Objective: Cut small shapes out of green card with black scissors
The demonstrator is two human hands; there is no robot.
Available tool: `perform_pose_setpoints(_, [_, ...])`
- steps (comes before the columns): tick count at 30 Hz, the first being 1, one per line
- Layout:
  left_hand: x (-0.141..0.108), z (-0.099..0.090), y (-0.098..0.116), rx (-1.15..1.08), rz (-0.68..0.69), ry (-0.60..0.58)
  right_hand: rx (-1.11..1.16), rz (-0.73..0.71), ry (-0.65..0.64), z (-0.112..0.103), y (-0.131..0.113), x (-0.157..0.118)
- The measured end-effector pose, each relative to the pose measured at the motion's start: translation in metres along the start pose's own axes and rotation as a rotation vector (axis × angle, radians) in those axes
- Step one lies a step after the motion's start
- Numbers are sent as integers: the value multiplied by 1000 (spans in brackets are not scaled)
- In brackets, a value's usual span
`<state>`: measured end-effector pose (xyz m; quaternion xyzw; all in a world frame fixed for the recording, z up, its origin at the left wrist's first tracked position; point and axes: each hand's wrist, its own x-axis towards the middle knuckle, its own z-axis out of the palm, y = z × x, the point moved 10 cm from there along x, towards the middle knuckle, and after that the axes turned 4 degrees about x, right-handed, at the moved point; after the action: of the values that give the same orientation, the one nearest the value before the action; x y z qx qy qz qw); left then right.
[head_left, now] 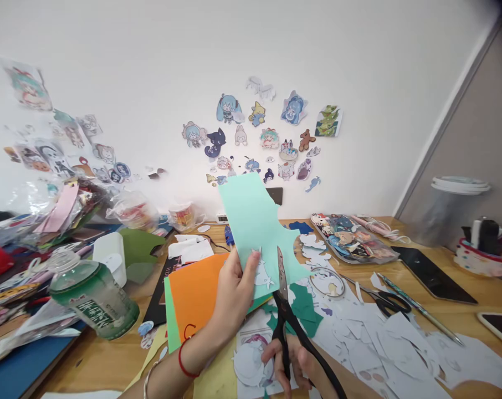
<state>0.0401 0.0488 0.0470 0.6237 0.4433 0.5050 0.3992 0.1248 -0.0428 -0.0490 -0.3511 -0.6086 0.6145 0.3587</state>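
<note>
My left hand [236, 285] pinches a mint green sheet of paper [251, 213] by its lower left part, with the thumb on a small white cut-out [261, 272] lying against the sheet. The sheet stands raised, and its right edge is cut in curves. My right hand [295, 363] holds black-handled scissors [283, 296], fingers in the handles, blades pointing up by the sheet's lower right part. Whether the blades touch the paper, I cannot tell. A red string and a pale band circle my left wrist.
Orange paper [196, 288] and a green bottle [93, 296] stand left. White paper scraps [371, 343], a second pair of scissors [386, 302], a pen [421, 310] and a black phone [434, 274] lie right. Behind is a wall with stickers.
</note>
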Motion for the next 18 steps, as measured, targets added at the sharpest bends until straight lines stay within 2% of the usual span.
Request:
perform_pose_setpoints(4, [-1,-4,2,20,23,28,15,15,109,-5,3,3])
perform_pose_setpoints(8, [-2,-6,7,41,64,44,21,35,139,-7,12,3])
perform_pose_setpoints(13, [-4,-6,15,59,115,30,33,-63,82,-4,2,3])
perform_pose_setpoints(18, [-9,-4,19,181,152,22,36,-35,-29,5,-6,-1])
